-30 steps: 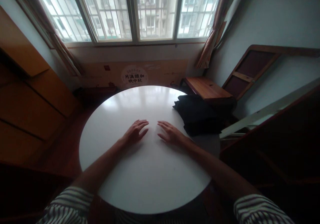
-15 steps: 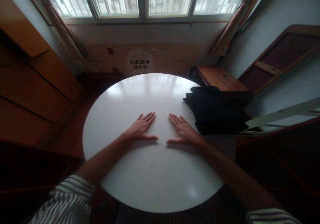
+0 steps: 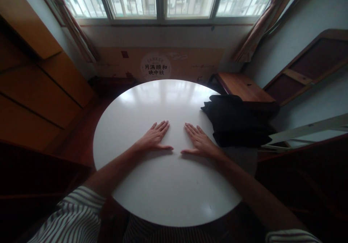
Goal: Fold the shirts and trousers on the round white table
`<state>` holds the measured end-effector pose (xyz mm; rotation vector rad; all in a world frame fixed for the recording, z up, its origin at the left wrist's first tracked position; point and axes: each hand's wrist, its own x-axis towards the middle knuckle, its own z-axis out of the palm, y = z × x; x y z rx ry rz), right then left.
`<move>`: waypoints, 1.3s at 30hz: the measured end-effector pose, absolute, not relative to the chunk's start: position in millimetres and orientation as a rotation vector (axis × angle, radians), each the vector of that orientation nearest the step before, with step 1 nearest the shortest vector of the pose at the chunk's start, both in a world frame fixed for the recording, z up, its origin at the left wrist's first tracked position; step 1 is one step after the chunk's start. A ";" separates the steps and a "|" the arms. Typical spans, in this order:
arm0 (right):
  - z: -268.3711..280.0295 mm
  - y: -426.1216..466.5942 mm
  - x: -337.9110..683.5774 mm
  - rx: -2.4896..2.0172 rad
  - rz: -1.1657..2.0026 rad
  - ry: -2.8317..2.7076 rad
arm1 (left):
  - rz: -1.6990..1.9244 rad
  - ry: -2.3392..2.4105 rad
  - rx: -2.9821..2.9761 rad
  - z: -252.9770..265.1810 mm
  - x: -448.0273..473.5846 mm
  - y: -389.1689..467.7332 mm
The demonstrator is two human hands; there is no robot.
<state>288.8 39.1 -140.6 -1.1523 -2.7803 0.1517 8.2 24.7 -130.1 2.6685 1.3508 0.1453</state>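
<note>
Palm down on a round white table (image 3: pixel 174 188) lies my left hand (image 3: pixel 154 138), its thumb stretched out toward the middle. My right hand (image 3: pixel 199 141) rests flat on the same tabletop, thumb pointing left. Both hands are open and hold nothing; a small gap parts the two thumb tips. Just beyond my right hand, at the table's right edge, is a folded dark cloth (image 3: pixel 236 121), perhaps a garment. My right hand does not appear to touch it.
A wooden side table (image 3: pixel 244 85) stands behind the cloth at the right. Orange-brown cabinets (image 3: pixel 43 91) line the left side. Ahead, below the barred window (image 3: pixel 187 0), a printed panel (image 3: pixel 156 67) leans by the wall. A curtain (image 3: pixel 254 36) hangs on the right.
The view has shifted slightly, so the room sits a little farther right. Both hands stay flat in place on the table, and the dark cloth has not moved.
</note>
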 end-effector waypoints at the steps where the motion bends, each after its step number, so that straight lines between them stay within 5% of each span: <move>1: -140.7 39.1 288.6 -1.153 0.151 -2.781 | 0.151 1.344 2.673 -130.4 7.9 24.8; 29: -145.4 39.9 287.9 -1.118 0.205 -2.712 | 0.219 1.337 2.679 -143.9 1.8 30.6; 39: -129.4 34.0 282.6 -1.102 0.289 -2.645 | 0.971 1.360 2.366 -147.6 5.1 35.9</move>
